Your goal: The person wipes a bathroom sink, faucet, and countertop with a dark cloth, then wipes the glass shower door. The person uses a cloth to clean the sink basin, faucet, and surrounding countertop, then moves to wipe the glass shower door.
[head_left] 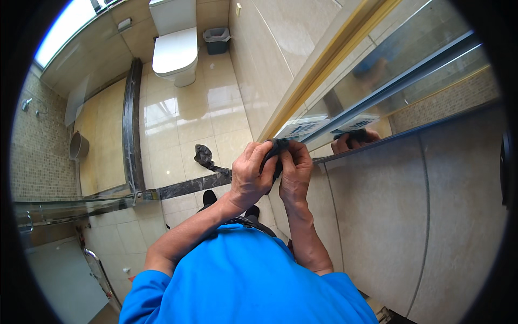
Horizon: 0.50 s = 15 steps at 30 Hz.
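Observation:
My left hand (249, 171) and my right hand (295, 173) are close together in front of me, fingers pinched. Between them is a dark, crumpled, soft piece (277, 147), cloth or thin plastic; I cannot tell which. Both hands grip it, and part of it is hidden behind the fingers. Just beyond my fingertips a white printed card (302, 127) lies by the framed glass. The mirror surface (372, 110) beside it reflects a hand with the dark piece.
A black crumpled bag-like thing (203, 155) lies on the tiled floor. Further off stand a white toilet (175, 51) and a lined bin (217, 44). A raised dark stone curb (133, 124) edges the shower area, where a bucket (79, 144) stands. A gold-framed edge (324, 67) rises at right.

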### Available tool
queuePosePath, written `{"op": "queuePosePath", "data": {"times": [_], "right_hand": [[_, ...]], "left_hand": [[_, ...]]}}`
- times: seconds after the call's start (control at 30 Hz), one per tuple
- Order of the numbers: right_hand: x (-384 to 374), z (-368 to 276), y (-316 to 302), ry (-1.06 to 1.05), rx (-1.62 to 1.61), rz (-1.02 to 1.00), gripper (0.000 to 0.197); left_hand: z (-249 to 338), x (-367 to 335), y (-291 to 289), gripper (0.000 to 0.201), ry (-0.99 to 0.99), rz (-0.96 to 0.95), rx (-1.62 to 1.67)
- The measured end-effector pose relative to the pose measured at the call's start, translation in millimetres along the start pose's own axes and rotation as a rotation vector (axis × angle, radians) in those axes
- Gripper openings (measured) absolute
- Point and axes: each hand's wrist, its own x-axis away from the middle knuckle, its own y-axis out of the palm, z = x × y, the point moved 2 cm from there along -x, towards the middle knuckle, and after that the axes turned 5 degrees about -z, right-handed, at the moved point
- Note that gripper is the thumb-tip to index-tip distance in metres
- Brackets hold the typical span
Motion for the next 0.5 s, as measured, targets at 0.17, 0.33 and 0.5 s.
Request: {"op": "queuePosePath", "data": {"times": [0.17,0.33,0.5], "right_hand": [[5,-23,13,-0.012,-0.045,-0.013,0.015],[0,-40,20,-0.115,-0.072,-0.058,0.014],[5,-7,8,0.016,-0.053,-0.024,0.014]], "left_hand": [[16,-7,-11,0.033,0.107,0.068,0.020],[30,-26,-16,0.038,0.236,0.068,0.003],[12,-8,-11,0.041,0.178,-0.012,-0.054]]}}
